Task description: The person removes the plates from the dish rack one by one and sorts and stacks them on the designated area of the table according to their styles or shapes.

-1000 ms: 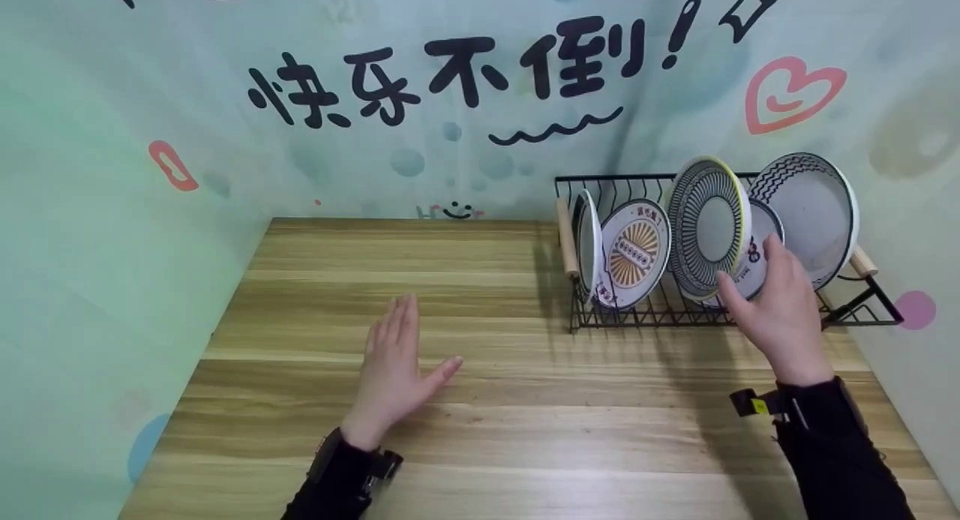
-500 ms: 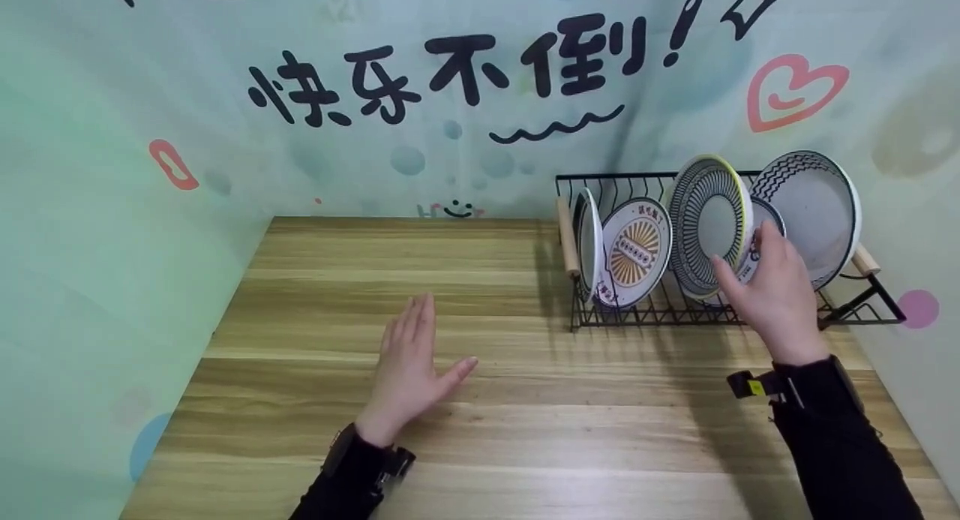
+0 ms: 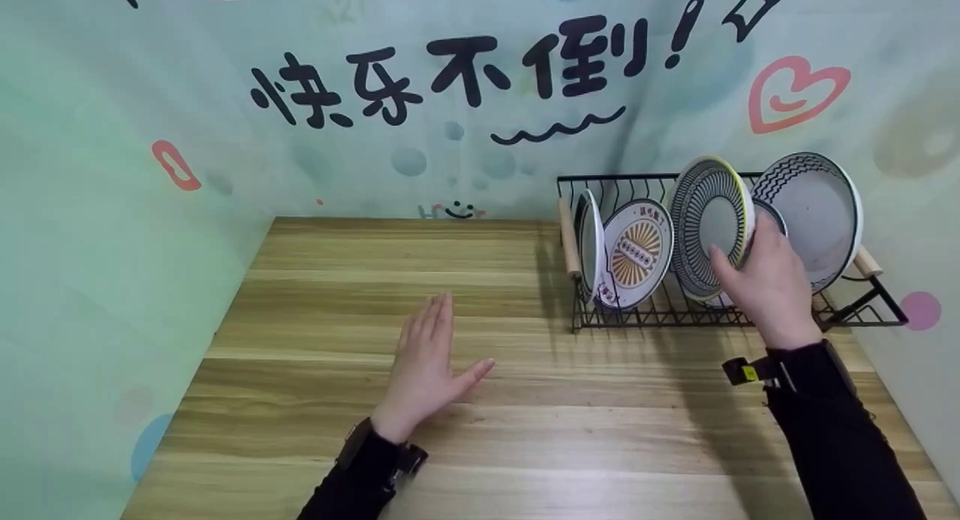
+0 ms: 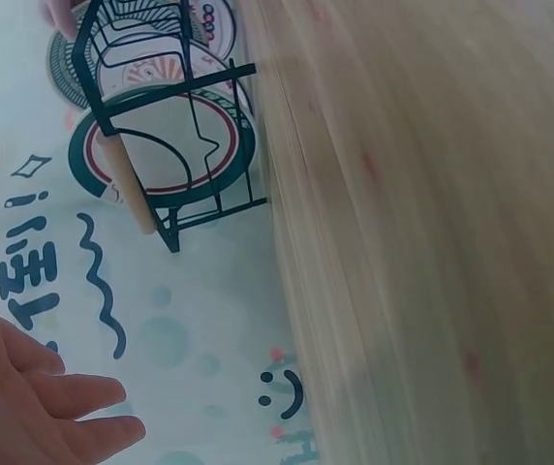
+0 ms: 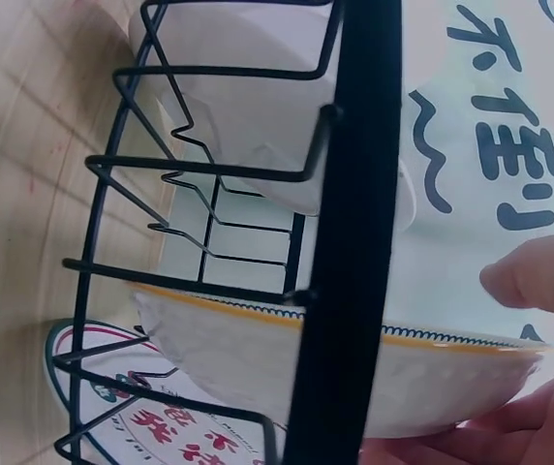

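Observation:
A shallow bowl [image 3: 716,235] with dark radial stripes and a yellow rim stands on edge in a black wire dish rack [image 3: 664,325]. My right hand [image 3: 772,287] straddles its right rim. The thumb is on the inner-face side and the fingers are on the outer side. In the right wrist view, a gap shows between the thumb [image 5: 534,276] and the rim, while the fingers lie under the bowl's white outside [image 5: 432,383]. My left hand [image 3: 427,362] hovers over the wooden table with straight fingers and the thumb spread, holding nothing.
A plate with an orange sunburst [image 3: 636,253] and a steeply turned plate [image 3: 592,242] stand at the rack's left. A larger wavy-edged dish [image 3: 814,212] stands at the right. The rack has wooden handles [image 3: 568,238]. A printed backdrop [image 3: 360,167] rises behind the table [image 3: 315,325].
My right hand has moved slightly up and left, its thumb now in front of the striped bowl and its fingers behind the rim. My left hand has drifted right. The dishes stay in place.

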{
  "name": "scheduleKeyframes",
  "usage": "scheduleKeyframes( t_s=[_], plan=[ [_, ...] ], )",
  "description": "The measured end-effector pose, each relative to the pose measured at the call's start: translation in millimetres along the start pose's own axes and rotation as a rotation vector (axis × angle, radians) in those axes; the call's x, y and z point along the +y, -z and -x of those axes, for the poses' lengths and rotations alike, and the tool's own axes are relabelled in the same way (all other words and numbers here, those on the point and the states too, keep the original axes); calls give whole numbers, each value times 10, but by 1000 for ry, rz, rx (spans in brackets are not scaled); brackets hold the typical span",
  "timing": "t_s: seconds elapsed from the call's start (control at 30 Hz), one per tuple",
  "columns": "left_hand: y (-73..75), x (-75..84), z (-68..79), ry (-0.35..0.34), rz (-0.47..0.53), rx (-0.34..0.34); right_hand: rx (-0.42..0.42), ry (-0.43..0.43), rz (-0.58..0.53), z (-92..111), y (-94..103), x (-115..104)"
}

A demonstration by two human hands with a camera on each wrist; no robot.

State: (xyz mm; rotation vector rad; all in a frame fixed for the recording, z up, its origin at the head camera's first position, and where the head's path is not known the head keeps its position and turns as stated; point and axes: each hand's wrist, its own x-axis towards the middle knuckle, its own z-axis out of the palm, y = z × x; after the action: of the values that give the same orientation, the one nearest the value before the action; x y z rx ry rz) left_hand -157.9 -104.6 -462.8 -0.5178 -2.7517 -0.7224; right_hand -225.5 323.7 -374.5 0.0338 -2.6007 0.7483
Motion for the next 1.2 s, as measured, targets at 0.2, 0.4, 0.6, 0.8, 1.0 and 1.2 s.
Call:
scheduleKeyframes(
  t_s=[0.2,0.4,0.6,0.8,1.0,1.2],
  plan=[
    [-29,45,-19,-9,11,-17,13,4,44,-36,2,-18],
    [-60,82,-33,-25,-13,-31,10,-5,107,-76,-6,-37],
    [-87,117,-37,-29,-15,-50,-13,-33,153,-102,-20,-68],
    [-103,148,-46,-22,-9,-67,-10,-39,188,-123,-19,-88],
    [-135,173,-73,-45,-3,-73,-4,-77,223,-156,-15,-93],
    [-162,199,-87,-63,-2,-74,19,-104,258,-184,-28,-88]
  ],
)
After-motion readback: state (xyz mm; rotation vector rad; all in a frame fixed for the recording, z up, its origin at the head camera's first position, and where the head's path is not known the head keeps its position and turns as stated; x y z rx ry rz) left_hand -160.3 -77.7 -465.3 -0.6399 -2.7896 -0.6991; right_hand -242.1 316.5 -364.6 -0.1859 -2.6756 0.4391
